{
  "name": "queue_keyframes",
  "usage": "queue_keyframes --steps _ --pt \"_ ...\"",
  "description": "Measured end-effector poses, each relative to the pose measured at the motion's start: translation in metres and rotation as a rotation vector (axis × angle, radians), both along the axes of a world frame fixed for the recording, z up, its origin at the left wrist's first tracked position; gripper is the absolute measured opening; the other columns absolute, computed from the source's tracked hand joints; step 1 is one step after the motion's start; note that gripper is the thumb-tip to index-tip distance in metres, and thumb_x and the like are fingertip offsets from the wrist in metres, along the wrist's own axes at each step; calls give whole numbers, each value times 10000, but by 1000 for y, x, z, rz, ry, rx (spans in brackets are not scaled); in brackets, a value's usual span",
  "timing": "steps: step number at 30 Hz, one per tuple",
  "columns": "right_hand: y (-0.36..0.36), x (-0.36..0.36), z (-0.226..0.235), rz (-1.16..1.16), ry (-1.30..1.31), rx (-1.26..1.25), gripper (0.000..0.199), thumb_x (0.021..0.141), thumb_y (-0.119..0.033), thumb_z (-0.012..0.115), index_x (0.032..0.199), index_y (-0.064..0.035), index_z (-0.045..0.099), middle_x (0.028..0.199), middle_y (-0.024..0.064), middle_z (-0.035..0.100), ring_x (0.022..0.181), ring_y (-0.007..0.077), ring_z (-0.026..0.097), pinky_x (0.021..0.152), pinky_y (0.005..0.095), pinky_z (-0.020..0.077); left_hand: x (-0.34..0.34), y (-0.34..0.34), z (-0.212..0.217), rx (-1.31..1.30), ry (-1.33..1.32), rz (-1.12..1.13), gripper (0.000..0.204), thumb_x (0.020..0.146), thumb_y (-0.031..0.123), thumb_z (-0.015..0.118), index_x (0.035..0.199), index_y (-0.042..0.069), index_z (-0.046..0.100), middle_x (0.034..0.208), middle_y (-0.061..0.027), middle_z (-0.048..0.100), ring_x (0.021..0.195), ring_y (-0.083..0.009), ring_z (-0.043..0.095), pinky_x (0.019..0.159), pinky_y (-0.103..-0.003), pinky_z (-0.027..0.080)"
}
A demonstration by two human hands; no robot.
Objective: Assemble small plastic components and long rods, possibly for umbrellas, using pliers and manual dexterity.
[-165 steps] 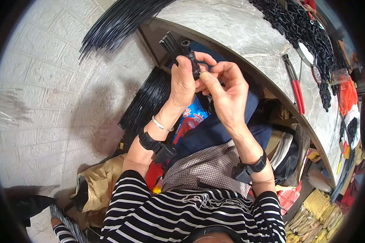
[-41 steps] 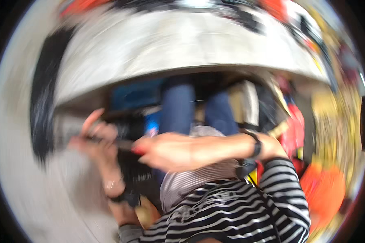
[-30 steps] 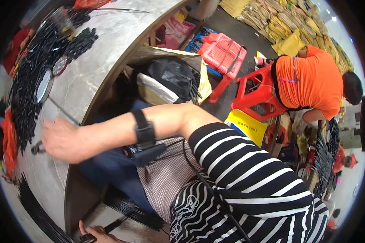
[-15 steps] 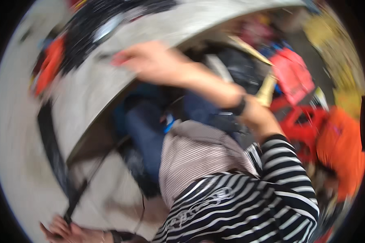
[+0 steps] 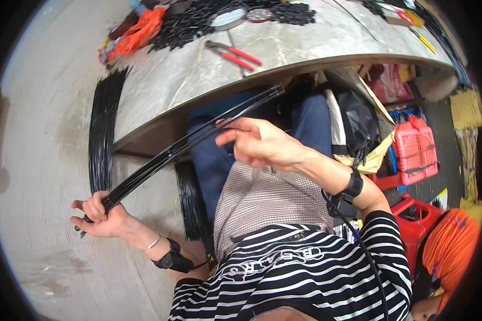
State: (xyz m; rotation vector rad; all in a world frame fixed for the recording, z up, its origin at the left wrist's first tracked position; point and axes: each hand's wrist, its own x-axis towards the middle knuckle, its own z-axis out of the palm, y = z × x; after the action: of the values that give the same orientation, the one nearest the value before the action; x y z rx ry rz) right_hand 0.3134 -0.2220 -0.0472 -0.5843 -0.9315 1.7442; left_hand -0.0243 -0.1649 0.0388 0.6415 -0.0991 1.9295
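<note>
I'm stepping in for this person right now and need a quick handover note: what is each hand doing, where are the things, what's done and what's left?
Left hand: closed around one end of a bundle of long black strips, low at the left.
Right hand: fingers loose on the bundle's middle.
More black strips lie at the table's left end; red-handled pliers on top.
Done: bundle picked up.
Left: cannot tell.

Pliers [image 5: 234, 53] lie on the table [image 5: 305, 45] near its front edge. A bundle of strips [image 5: 187, 142] slants from the left hand [image 5: 103, 216] on the floor, past the right hand [image 5: 262, 143], up to that edge.
</note>
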Motion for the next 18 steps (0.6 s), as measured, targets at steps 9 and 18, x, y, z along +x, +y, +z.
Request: queue_keyframes --steps 9,18 --pt "-2 11 9 -487 267 -211 375 884 -379 629 943 -16 558 722 6 524 541 45 444 408 171 338 16 10 -45 25 -132 -214 288 904 340 547 793 74 544 417 56 300 343 -43 237 390 -203 226" --pt "3 21 6 -527 33 121 288 900 -283 612 807 -10 609 615 12 543 473 67 537 404 203 433 24 13 -95 -133 -80 -165 320 900 399 553 900 79 541 597 36 522 542 -68 491 613 -229 436"
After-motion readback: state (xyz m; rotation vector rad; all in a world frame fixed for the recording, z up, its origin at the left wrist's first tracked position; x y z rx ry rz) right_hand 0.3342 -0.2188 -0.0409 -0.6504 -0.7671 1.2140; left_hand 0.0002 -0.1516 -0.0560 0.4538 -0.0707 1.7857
